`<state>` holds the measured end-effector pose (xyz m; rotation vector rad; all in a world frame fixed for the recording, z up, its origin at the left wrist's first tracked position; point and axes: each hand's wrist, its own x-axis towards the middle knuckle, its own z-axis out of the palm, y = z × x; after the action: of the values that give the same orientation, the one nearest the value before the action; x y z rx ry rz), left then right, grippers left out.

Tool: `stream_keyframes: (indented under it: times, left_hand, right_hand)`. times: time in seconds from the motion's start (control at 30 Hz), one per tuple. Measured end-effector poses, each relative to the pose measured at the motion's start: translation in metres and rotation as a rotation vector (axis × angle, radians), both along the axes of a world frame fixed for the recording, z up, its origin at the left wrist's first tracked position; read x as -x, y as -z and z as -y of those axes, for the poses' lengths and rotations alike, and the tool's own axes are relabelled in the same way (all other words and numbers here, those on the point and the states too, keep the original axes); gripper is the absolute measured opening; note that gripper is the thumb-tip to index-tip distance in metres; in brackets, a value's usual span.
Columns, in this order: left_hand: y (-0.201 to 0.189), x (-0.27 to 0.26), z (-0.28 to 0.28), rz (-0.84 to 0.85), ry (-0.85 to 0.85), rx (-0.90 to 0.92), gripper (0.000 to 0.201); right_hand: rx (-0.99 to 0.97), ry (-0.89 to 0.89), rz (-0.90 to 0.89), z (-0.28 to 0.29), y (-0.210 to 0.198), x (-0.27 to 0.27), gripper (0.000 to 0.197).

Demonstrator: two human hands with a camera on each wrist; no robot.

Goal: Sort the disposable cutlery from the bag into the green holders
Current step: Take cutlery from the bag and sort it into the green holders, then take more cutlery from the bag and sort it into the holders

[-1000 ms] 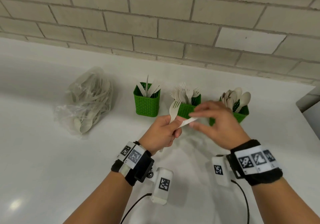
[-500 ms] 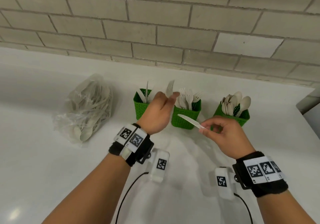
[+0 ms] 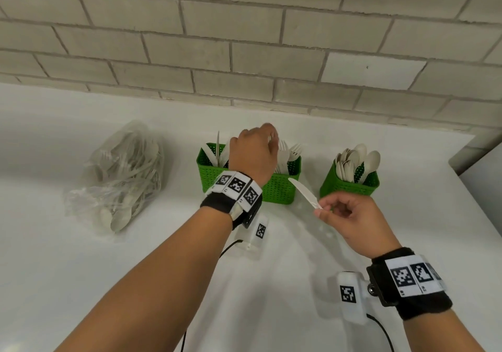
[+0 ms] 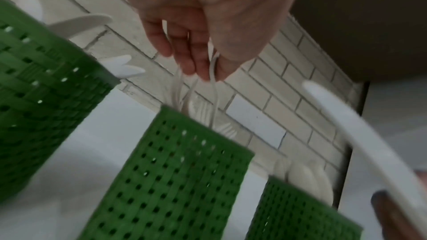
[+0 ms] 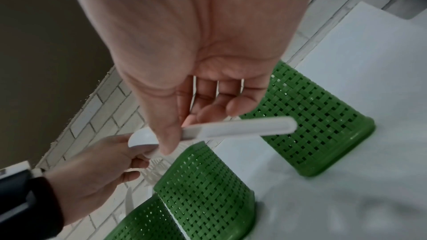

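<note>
Cutlery sits sorted in three green holders (image 3: 279,191) at mid-frame; more waits in the clear bag (image 3: 122,177) at left. My left hand (image 3: 252,153) pinches a fork (image 4: 213,87) above the middle holder. My right hand (image 3: 350,218), lower right, pinches a white knife (image 3: 304,192) by its handle.
</note>
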<state>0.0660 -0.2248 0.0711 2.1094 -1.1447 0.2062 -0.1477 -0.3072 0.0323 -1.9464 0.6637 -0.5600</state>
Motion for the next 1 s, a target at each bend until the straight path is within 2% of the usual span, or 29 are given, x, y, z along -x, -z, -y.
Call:
stream_keyframes:
  times: [0.07, 0.13, 0.2, 0.27, 0.33, 0.4, 0.43, 0.47, 0.57, 0.67, 0.8, 0.9, 1.0]
  left_hand:
    - [0.012, 0.001, 0.004, 0.143, -0.088, -0.106, 0.016]
    - [0.018, 0.003, 0.007, 0.214, -0.160, -0.181, 0.012]
    - [0.021, 0.004, 0.008, 0.234, -0.188, -0.181, 0.025]
    - [0.019, 0.006, 0.005, 0.185, -0.167, -0.113, 0.036]
    - [0.008, 0.010, -0.005, 0.020, -0.079, 0.015, 0.028]
    - [-0.004, 0.014, -0.021, -0.332, 0.110, 0.164, 0.017]
    - [-0.008, 0.016, -0.029, -0.514, 0.225, 0.180, 0.015]
    - [-0.009, 0.017, -0.037, -0.596, 0.314, 0.162, 0.015]
    - [-0.005, 0.014, -0.060, -0.506, 0.350, 0.168, 0.019]
    - [-0.013, -0.003, -0.078, -0.388, 0.207, 0.286, 0.021]
    - [-0.034, -0.047, -0.102, -0.091, -0.047, 0.449, 0.026]
    - [-0.034, -0.073, -0.105, 0.057, -0.142, 0.390, 0.028]
    - [-0.018, -0.077, -0.098, 0.170, -0.118, 0.268, 0.027]
  right_hand:
    - [0.002, -0.004, -0.014, -0.001, 0.001, -0.001, 0.012]
    - [0.005, -0.010, -0.022, -0.003, 0.002, -0.003, 0.013]
    - [-0.001, -0.014, -0.015, -0.006, 0.002, -0.007, 0.013]
    - [-0.025, -0.024, 0.008, -0.011, 0.001, -0.011, 0.012]
    - [-0.063, -0.026, 0.046, -0.017, 0.000, -0.017, 0.012]
    - [-0.095, 0.003, 0.099, -0.022, -0.002, -0.024, 0.016]
    - [-0.099, 0.013, 0.115, -0.024, -0.002, -0.028, 0.017]
    - [-0.095, 0.012, 0.121, -0.026, -0.004, -0.034, 0.018]
    - [-0.080, -0.051, 0.121, -0.038, -0.006, -0.050, 0.017]
    - [-0.098, -0.076, 0.161, -0.050, -0.006, -0.064, 0.022]
    - [-0.144, -0.083, 0.150, -0.054, -0.002, -0.067, 0.023]
    - [-0.172, -0.095, 0.147, -0.056, 0.000, -0.066, 0.022]
    - [-0.187, -0.100, 0.150, -0.059, -0.001, -0.066, 0.021]
